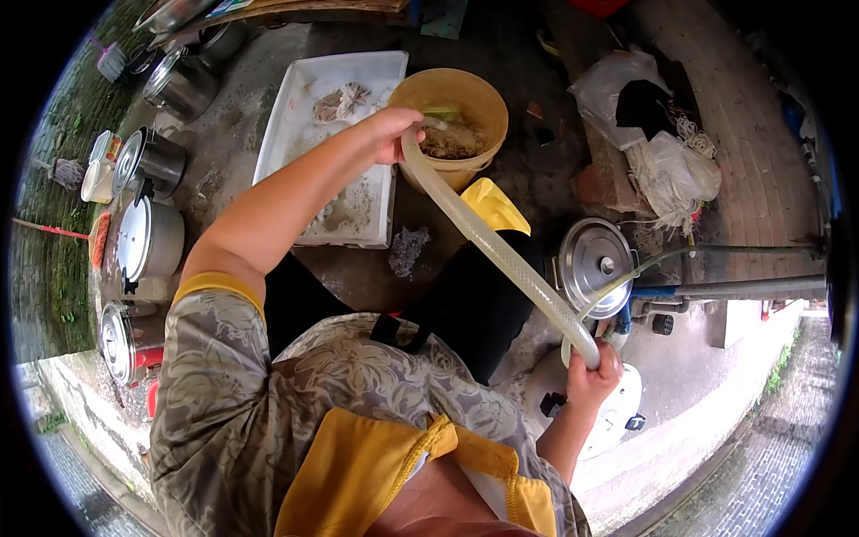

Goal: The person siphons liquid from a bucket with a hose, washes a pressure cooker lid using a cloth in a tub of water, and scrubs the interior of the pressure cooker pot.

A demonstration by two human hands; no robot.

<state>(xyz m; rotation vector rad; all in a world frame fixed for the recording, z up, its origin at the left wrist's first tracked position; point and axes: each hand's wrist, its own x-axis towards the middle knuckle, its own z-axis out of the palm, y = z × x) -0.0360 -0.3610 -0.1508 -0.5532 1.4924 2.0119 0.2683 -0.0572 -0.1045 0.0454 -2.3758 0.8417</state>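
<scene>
I can read no text, label, brand, number or sign anywhere in my view.

Worn grey floor (pixel 246 103); left of floor, mossy bricks (pixel 49 300); right of floor, wooden planks (pixel 756 152); bordering floor, pale ledge (pixel 702 407). Daylight.
</scene>
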